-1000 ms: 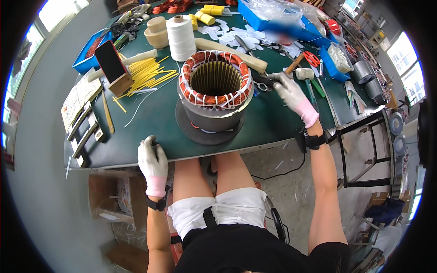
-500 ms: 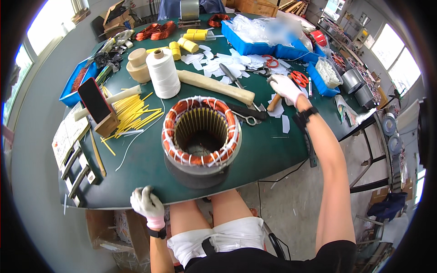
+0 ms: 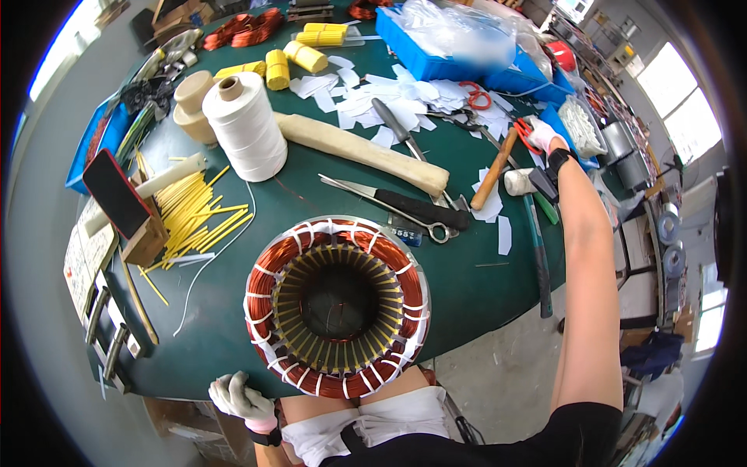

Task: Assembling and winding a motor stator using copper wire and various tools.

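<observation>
My right hand (image 3: 542, 135), in a white glove, reaches far right, its fingers closed at the red handles of a pair of scissors (image 3: 523, 142). My left hand (image 3: 243, 401), also gloved, rests at the table's near edge with fingers curled and nothing visible in it. Between my arms stands a motor stator (image 3: 264, 311), its copper windings laced with white cord and its round bore facing up. Beyond it lie long tweezers (image 3: 389, 208) and a black-handled knife (image 3: 420, 208). A wooden-handled tool (image 3: 495, 167) and a hammer (image 3: 537, 233) lie beside my right hand.
A white thread cone (image 3: 247, 132) stands near a pale wooden bat (image 3: 358, 152). Yellow sticks (image 3: 198, 210) and a phone on a stand (image 3: 117, 191) are at left. White paper pieces (image 3: 389, 101) spread before blue bins (image 3: 420, 58). A second scissors (image 3: 477, 95) lies there.
My right hand has moved from beside the wooden-handled tool to the red scissors, uncovering a white roll-like item. The view has tipped down over the stator. My left hand stays at the table edge.
</observation>
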Motion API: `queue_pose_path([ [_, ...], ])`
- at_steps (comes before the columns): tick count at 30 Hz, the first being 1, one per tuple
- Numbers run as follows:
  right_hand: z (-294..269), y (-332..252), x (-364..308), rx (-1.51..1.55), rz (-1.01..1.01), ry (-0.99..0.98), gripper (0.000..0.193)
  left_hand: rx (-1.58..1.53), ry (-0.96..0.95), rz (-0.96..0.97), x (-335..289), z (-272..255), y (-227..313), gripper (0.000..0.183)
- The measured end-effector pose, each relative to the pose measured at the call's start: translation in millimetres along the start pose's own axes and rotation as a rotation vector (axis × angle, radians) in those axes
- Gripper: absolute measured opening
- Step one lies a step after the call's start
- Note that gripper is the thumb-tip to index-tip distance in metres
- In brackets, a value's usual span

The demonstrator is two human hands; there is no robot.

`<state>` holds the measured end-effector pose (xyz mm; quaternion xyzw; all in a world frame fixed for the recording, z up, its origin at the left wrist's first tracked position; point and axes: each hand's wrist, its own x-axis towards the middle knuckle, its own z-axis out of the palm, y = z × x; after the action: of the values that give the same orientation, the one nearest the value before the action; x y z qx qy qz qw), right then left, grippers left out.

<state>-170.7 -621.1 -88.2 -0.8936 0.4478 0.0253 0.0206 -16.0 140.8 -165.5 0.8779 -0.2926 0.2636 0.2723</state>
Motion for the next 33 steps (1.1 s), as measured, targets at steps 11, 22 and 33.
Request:
queue_pose_path([
  [11,-63.0,22.0,-19.3,0.088,-0.208,0.022,0.063,-0.071,-0.102,-0.108,52.1,0.2,35.6,0.016],
  [22,-143.8,-213.8,-356.5,1.214,-0.498,-0.662,0.067,-0.834,-0.009,0.092,141.0,14.3,126.6,0.021],
  [33,-167.3,-289.7,-356.3,0.441,-0.736,-0.895,0.066,-1.23,-0.05,0.142,158.4,37.1,117.1,0.021],
])
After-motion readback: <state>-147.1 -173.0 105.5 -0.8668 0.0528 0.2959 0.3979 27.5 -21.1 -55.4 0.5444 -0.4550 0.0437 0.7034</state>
